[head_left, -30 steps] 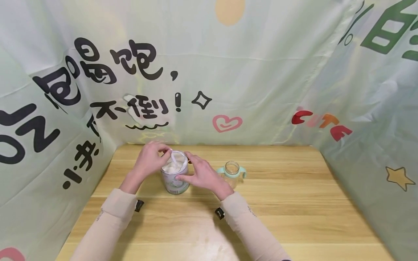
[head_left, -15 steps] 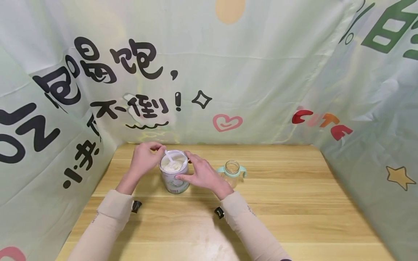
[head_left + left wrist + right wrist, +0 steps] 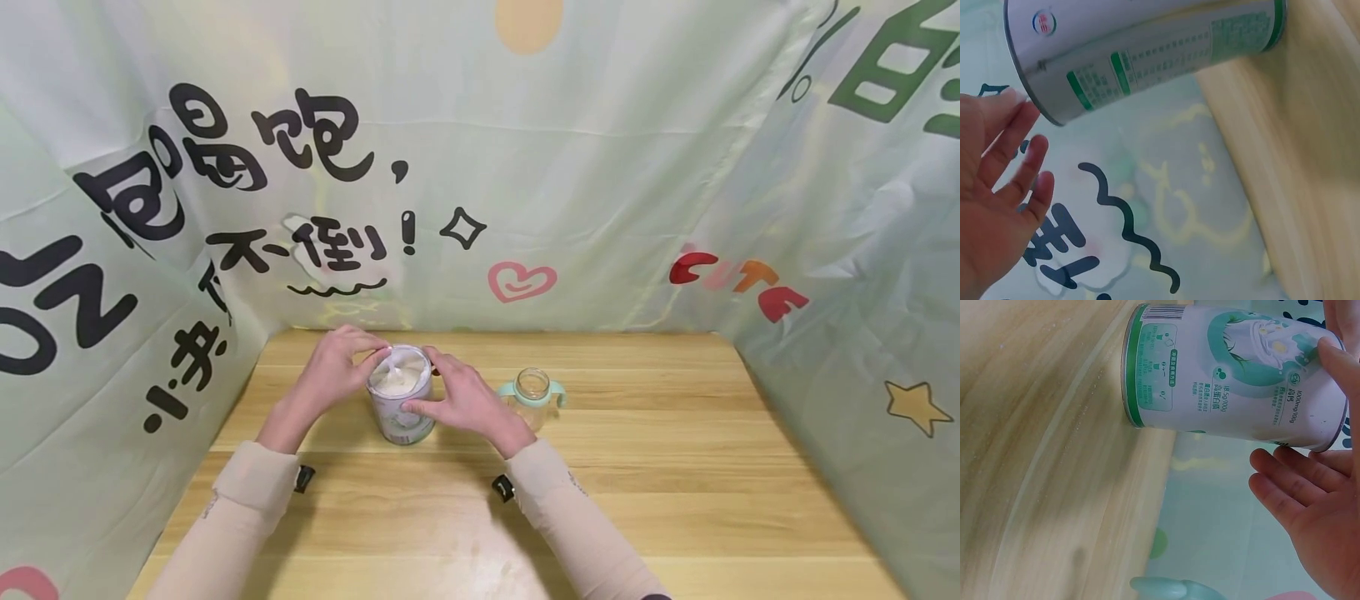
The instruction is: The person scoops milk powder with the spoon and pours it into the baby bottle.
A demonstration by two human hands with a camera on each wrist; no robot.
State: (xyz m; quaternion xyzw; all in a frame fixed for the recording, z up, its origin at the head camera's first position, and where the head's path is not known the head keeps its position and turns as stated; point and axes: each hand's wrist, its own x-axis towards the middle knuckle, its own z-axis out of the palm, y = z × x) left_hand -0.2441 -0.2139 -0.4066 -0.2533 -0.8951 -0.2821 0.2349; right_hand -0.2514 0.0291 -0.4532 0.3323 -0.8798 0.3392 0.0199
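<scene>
A milk powder can [image 3: 403, 421], pale with green print, stands upright on the table with cream-coloured powder inside. At its left rim my left hand [image 3: 335, 367] pinches the handle of a white scoop [image 3: 393, 363], whose lower end is down at the powder. My right hand [image 3: 471, 398] holds the can's right side near the top, thumb in front and fingers behind. In the left wrist view, the fingertips of my left hand [image 3: 1004, 181] are right at the can's rim [image 3: 1032, 100]. The right wrist view shows the right thumb [image 3: 1335, 362] on the printed wall.
To the right of the can stands a clear, open baby bottle [image 3: 533, 392] with mint-green handles. The wooden table [image 3: 675, 467] is enclosed by printed fabric walls [image 3: 600, 192]. White specks [image 3: 1094, 381] dot the tabletop near the can.
My left hand has swung left with the scoop handle, then come back right over the can's rim. My right hand and the can have stayed nearly still.
</scene>
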